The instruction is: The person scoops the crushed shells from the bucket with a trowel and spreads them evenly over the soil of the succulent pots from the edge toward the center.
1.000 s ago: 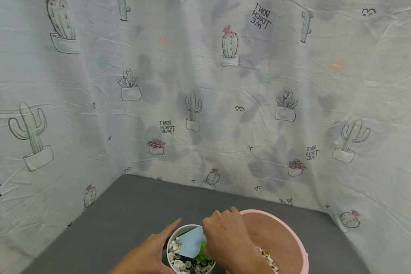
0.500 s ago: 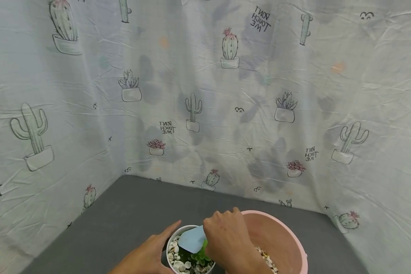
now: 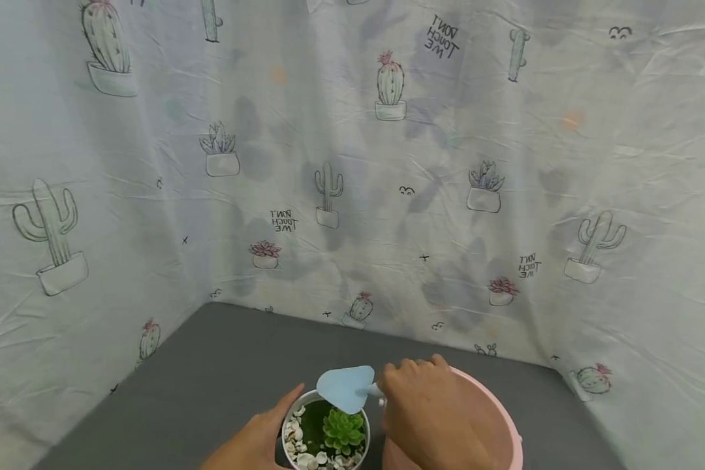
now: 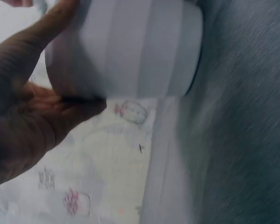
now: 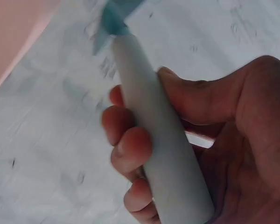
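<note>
A small white plant pot (image 4: 135, 51) stands on the grey table, its side faintly striped in the left wrist view. My left hand (image 3: 252, 436) grips it from the left, thumb and fingers spread round its wall. Inside are a green succulent (image 3: 343, 431), dark green material (image 3: 313, 424) and whitish pebbles or shells (image 3: 294, 432) along the left and front. My right hand (image 3: 431, 411) holds a small trowel, fingers wrapped round its pale handle (image 5: 154, 126). The light blue trowel blade (image 3: 346, 386) hovers over the pot's far rim, with nothing visible on it.
Right of the pot is a pink bucket (image 3: 505, 424), partly hidden behind my right hand and forearm. A cactus-print cloth (image 3: 358, 163) hangs behind and along both sides of the grey table (image 3: 223, 365).
The trowel has lifted out of the pot and moved right and away with my right hand, uncovering the succulent. My left hand still holds the pot.
</note>
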`<control>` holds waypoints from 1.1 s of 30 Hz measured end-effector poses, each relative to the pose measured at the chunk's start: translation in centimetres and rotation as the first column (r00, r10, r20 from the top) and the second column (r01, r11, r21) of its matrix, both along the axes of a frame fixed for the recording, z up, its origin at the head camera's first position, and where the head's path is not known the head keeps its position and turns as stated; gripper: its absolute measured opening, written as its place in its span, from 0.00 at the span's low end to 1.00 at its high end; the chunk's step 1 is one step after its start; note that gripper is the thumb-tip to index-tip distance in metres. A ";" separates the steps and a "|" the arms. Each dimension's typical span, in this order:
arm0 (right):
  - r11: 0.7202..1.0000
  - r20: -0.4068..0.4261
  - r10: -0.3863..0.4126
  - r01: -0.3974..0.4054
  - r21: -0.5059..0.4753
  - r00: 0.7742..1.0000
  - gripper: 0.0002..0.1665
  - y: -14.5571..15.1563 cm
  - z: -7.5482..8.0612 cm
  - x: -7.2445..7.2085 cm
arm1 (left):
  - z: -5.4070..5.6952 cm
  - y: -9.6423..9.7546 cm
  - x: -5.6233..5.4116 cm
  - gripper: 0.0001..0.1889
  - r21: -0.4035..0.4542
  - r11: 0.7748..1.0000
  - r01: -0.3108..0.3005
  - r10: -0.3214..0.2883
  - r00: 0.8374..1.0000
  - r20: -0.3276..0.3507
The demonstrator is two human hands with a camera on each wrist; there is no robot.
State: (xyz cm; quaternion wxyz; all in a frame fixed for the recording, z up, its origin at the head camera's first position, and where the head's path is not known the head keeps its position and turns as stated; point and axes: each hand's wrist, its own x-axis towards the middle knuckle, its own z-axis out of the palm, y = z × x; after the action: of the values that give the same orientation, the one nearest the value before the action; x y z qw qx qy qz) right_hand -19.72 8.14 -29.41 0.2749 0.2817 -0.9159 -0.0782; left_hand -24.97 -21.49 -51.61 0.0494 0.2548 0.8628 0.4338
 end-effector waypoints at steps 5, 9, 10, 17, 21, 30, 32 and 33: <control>0.993 -0.071 -0.082 0.076 -0.087 0.994 0.19 4.2 0.7 0.0 | -3.6 0.3 -1.2 0.71 -0.043 0.992 -0.120 0.124 0.987 0.100; 0.984 -0.044 -0.136 0.130 -0.121 0.990 0.25 8.6 1.0 -0.3 | -2.4 1.1 -0.2 0.71 -0.058 0.993 -0.098 0.104 0.990 0.099; 0.983 -0.040 -0.145 0.140 -0.119 0.989 0.27 9.6 1.0 -0.4 | -1.9 1.1 0.1 0.70 -0.025 0.997 -0.072 0.074 0.990 0.118; 0.984 0.043 -0.180 0.179 0.025 0.983 0.27 13.8 0.3 -2.0 | 6.4 4.8 3.4 0.70 -0.010 0.994 -0.113 0.112 0.990 -0.084; 0.995 0.115 -0.063 0.054 0.084 0.991 0.27 12.8 -2.2 -3.1 | 9.3 10.2 5.4 0.57 -0.037 0.997 -0.072 0.066 0.986 -0.152; 0.981 0.138 -0.003 -0.024 0.190 0.990 0.34 10.2 -6.1 -3.9 | 8.1 16.5 6.8 0.49 -0.231 0.957 -0.173 0.088 0.937 -0.339; 0.978 0.103 0.003 -0.024 0.207 0.995 0.28 10.6 -5.7 -4.7 | 10.4 16.9 6.8 0.47 -0.214 0.961 -0.172 0.102 0.947 -0.304; 0.978 0.090 0.011 -0.029 0.206 0.996 0.25 10.7 -5.4 -5.2 | 11.3 17.1 6.8 0.46 -0.207 0.961 -0.183 0.111 0.941 -0.320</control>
State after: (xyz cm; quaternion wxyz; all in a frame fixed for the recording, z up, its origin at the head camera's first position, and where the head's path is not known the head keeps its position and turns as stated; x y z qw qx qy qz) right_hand -24.96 18.88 -34.84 0.2043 0.3213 -0.9111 -0.1580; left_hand -18.21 -4.39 -40.34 -0.0876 0.2455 0.9218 0.2871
